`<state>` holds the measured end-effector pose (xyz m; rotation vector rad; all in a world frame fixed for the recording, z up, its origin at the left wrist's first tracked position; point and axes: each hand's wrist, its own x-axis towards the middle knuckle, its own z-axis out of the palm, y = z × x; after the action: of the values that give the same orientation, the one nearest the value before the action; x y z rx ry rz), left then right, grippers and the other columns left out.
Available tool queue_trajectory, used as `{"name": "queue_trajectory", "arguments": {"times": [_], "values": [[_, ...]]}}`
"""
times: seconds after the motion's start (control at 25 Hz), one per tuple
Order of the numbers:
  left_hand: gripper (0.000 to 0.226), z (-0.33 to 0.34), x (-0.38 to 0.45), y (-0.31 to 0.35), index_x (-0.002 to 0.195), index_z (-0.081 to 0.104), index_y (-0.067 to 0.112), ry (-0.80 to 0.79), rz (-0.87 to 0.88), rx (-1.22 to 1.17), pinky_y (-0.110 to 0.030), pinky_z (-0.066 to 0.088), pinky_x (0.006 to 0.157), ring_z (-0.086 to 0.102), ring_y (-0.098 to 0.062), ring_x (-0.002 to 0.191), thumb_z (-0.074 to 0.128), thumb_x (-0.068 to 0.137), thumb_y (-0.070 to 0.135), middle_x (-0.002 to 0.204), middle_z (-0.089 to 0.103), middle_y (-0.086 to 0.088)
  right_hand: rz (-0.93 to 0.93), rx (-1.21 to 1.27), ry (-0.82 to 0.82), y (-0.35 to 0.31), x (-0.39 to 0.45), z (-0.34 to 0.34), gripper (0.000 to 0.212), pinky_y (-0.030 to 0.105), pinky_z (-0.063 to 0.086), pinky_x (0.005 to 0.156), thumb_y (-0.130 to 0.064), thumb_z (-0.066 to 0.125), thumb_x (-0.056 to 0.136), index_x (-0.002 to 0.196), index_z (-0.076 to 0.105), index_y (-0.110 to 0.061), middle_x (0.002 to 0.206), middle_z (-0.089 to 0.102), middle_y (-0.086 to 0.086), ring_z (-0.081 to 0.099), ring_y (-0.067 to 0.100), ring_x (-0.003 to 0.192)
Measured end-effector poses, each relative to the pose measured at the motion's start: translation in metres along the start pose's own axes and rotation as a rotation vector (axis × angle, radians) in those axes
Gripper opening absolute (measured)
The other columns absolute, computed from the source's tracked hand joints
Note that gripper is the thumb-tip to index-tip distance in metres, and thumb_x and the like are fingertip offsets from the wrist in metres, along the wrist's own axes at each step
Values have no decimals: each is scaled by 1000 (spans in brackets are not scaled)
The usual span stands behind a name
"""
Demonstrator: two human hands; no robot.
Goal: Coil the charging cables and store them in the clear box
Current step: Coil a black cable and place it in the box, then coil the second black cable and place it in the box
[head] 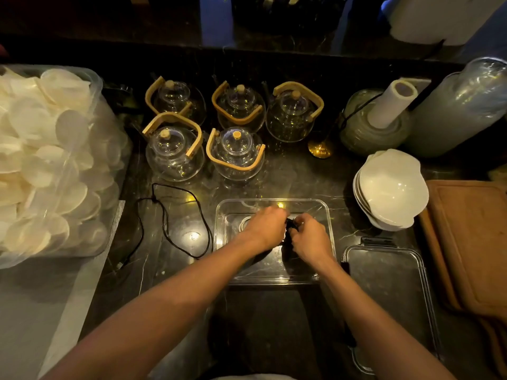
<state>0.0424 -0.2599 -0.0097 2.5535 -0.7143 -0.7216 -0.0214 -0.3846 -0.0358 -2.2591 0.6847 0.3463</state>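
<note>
The clear box (326, 212) stands open on the dark marble counter in the middle. Both hands are over it. My left hand (264, 227) and my right hand (310, 237) together hold a small black coiled cable (289, 229) between their fingertips above the box floor. A white coiled cable (242, 223) lies in the box's left part, partly hidden by my left hand. A loose black cable (164, 215) sprawls on the counter to the left of the box. The box's lid (389, 283) lies flat at the right.
Several glass teapots (233, 152) with bamboo handles stand behind the box. A bin of white discs (49, 160) fills the left. Stacked white bowls (392, 187), a paper towel roll (392, 102) and a wooden board (472, 242) sit at the right.
</note>
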Motion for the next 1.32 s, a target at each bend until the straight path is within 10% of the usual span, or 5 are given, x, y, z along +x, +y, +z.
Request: {"name": "queue_trajectory", "arguments": {"times": [0.56, 1.0, 1.32], "values": [[8, 12, -7, -17, 99, 71, 13, 235, -91, -166, -29, 46, 63, 69, -22, 78, 66, 94, 14, 82, 70, -3, -105, -118, 133, -8, -9, 0, 43, 44, 53, 86, -17, 71, 94, 131, 51, -6, 127, 58, 15, 63, 34, 109], [15, 4, -24, -20, 108, 74, 15, 292, -69, -292, -40, 60, 81, 72, -17, 88, 65, 96, 18, 97, 77, -2, -288, -175, 244, -13, -44, -7, 17, 33, 48, 60, -19, 62, 99, 113, 55, -14, 112, 56, 4, 58, 18, 77], [17, -60, -85, -78, 107, 74, 20, 648, -243, -490, -35, 59, 80, 69, -7, 83, 70, 92, 25, 90, 74, 9, -607, -65, 148, -102, -47, 9, 29, 30, 49, 75, -26, 63, 97, 124, 60, -14, 112, 66, 1, 64, 16, 96]]}}
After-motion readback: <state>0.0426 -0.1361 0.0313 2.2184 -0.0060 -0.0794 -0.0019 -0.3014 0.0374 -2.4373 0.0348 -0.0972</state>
